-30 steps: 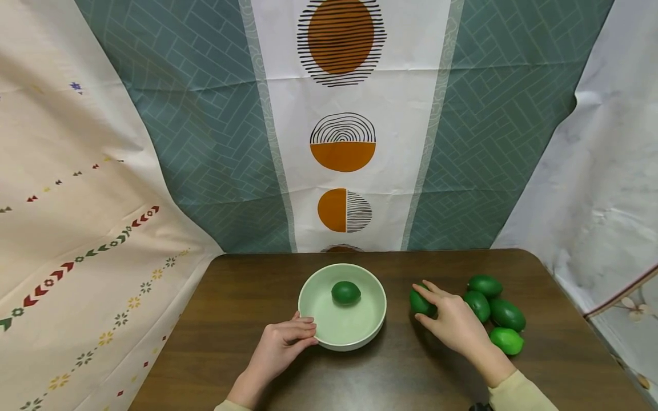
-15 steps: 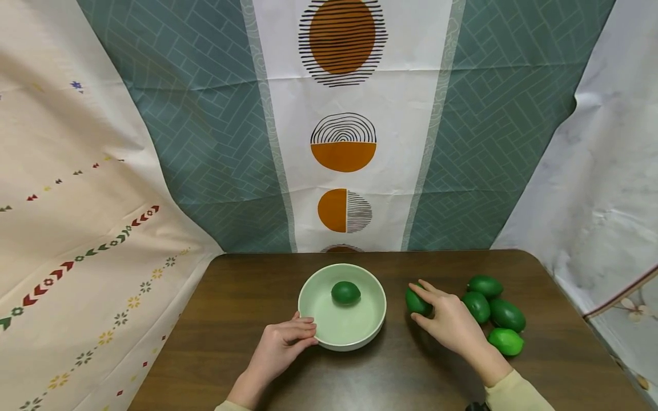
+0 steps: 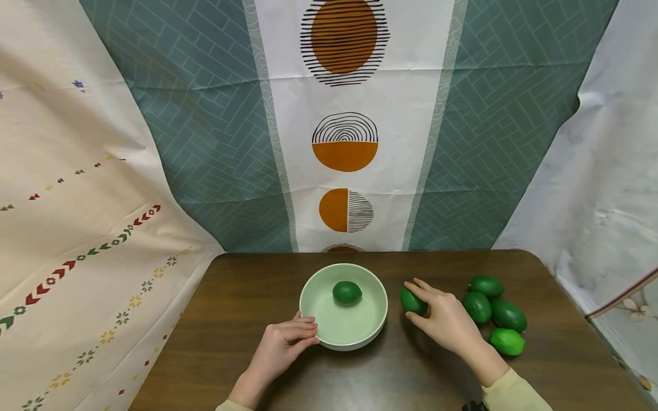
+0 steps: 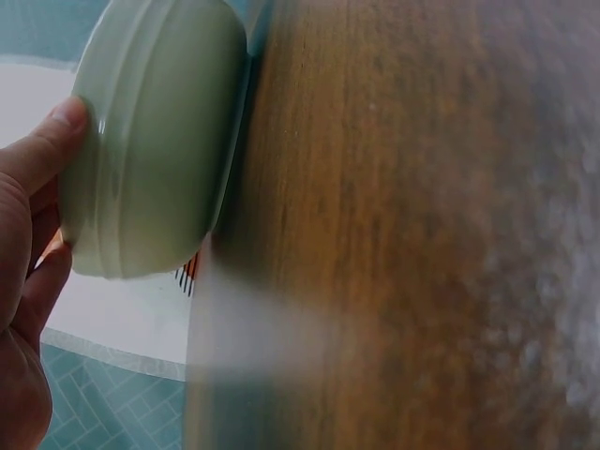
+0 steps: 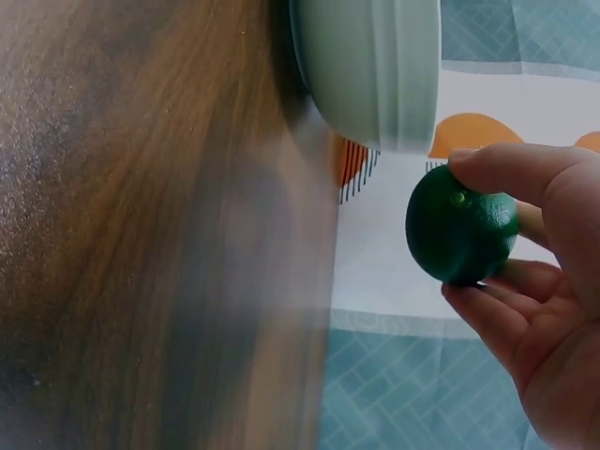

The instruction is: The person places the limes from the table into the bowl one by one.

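A pale green bowl (image 3: 329,331) stands on the wooden table with one dark green lime (image 3: 346,293) inside it. My left hand (image 3: 288,342) pinches the bowl's near left rim; in the left wrist view the thumb (image 4: 58,136) lies at the rim and the fingers are against the outer side. To the right of the bowl, my right hand (image 3: 447,319) holds another dark green lime (image 3: 413,301) between thumb and fingertips. In the right wrist view this held lime (image 5: 459,230) hangs above the tabletop, a short way from the bowl (image 5: 375,75).
Several more limes lie grouped at the table's right: dark green ones (image 3: 508,315) and a brighter green one (image 3: 507,341). The wooden table (image 3: 360,379) ends at a patterned cloth backdrop (image 3: 344,228). Cloth also hangs at left and right.
My right hand has moved a little to the left with the held lime, closer to the bowl. The left hand stays at the bowl's rim.
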The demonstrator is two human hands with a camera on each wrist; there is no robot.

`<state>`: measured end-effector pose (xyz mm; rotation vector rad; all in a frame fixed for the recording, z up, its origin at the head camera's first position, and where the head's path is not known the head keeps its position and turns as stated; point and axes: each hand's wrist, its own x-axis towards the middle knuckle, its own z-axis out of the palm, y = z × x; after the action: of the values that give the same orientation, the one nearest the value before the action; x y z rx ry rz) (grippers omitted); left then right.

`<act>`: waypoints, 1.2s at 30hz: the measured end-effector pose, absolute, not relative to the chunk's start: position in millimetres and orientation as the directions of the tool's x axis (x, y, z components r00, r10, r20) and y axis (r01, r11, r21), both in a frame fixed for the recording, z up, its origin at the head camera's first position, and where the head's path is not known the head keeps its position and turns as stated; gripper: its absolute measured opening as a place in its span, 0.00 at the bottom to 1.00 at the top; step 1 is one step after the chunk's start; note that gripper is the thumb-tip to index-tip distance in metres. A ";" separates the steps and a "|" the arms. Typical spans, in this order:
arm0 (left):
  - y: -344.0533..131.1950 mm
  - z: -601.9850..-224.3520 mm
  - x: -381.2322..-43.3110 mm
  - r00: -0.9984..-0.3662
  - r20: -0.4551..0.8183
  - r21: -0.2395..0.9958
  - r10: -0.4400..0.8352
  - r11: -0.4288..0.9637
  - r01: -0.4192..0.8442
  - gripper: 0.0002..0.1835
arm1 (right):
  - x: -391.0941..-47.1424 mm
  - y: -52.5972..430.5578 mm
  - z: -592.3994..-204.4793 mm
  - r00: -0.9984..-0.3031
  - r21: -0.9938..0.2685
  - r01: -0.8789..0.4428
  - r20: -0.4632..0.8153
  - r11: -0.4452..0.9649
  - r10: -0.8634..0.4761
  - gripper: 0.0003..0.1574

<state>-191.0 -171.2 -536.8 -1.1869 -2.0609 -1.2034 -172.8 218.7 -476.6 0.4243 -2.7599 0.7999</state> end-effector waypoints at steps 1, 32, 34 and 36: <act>-171.1 -536.5 -190.9 -0.514 0.733 0.454 0.445 0.242 0.857 0.12 | -172.4 218.4 -476.5 -0.931 -0.485 -0.336 0.299 0.807 -0.208 0.43; -169.7 -536.7 -191.0 -0.515 0.732 0.454 0.446 0.244 0.857 0.13 | -171.1 207.1 -467.5 -0.918 -0.510 -0.376 0.320 0.773 -0.235 0.43; -170.2 -537.7 -191.4 -0.516 0.733 0.455 0.443 0.244 0.856 0.13 | -171.1 206.9 -466.8 -0.917 -0.512 -0.379 0.322 0.771 -0.236 0.42; -170.4 -537.9 -191.5 -0.517 0.734 0.457 0.441 0.244 0.856 0.13 | -171.3 206.5 -465.8 -0.914 -0.517 -0.386 0.326 0.764 -0.241 0.42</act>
<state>-191.5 -170.4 -537.9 -1.1812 -2.0631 -1.2034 -171.3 206.5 -465.8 0.4908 -2.7199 0.8745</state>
